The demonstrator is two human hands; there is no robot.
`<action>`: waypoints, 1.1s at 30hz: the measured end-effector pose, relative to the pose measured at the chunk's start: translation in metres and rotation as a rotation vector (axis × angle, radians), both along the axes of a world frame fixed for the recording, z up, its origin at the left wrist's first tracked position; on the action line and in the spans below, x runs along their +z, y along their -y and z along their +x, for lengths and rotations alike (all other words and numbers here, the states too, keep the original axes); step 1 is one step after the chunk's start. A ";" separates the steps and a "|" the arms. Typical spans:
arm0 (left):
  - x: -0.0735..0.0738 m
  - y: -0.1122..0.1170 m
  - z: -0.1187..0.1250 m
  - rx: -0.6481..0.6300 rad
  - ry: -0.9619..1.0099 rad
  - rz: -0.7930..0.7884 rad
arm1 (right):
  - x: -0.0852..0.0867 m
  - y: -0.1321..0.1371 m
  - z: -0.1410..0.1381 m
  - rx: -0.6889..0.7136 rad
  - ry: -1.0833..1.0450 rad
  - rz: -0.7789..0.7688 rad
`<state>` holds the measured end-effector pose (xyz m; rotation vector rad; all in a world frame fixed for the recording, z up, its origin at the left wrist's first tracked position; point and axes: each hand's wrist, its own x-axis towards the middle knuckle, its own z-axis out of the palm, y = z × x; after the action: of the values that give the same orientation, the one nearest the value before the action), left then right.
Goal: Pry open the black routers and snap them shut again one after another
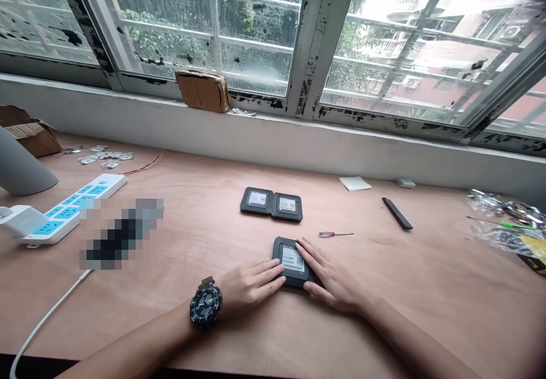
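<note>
A flat black square case (292,258) with a white printed label lies on the wooden table. My left hand (251,282), with a black watch on its wrist, rests its outstretched fingertips against the case's left side. On the opposite side, my right hand (330,276) lies with fingers straight and thumb apart, touching the right edge. Its fingers hide part of that edge. Just beyond are two similar black labelled cases (272,204), side by side. A small screwdriver (335,234) with a clear reddish handle lies past my right hand.
At left are a white power strip (72,211), a white cable (51,316), a pixelated object (123,234) and small white pieces (106,156). A black bar (397,214), white paper (355,184) and plastic bags (507,219) lie to the right. A cardboard box (202,90) stands on the sill.
</note>
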<state>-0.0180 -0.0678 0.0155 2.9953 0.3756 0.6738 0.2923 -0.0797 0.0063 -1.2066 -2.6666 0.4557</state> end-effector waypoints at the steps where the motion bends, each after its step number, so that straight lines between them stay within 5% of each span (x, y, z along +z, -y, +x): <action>1: 0.001 0.000 0.000 0.003 -0.017 -0.017 | 0.002 0.000 -0.001 0.000 0.006 -0.012; 9: 0.001 0.005 0.002 0.033 -0.014 -0.106 | 0.012 0.001 -0.007 -0.021 0.048 -0.030; 17: -0.009 -0.016 -0.009 0.071 0.051 -0.052 | 0.005 -0.002 0.005 0.028 -0.027 0.213; 23: -0.010 -0.033 -0.014 0.250 -0.017 -0.176 | -0.005 -0.035 0.038 -0.419 -0.139 0.477; 29: -0.010 -0.025 0.004 0.263 -0.037 -0.248 | 0.002 -0.051 0.049 -0.475 -0.165 0.379; 33: -0.009 -0.022 0.008 0.281 -0.023 -0.221 | 0.016 -0.041 0.027 -0.598 -0.638 0.276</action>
<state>-0.0103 -0.0459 0.0064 2.7678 0.8252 0.5726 0.3198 -0.0390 0.0221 -1.3903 -1.6778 0.2890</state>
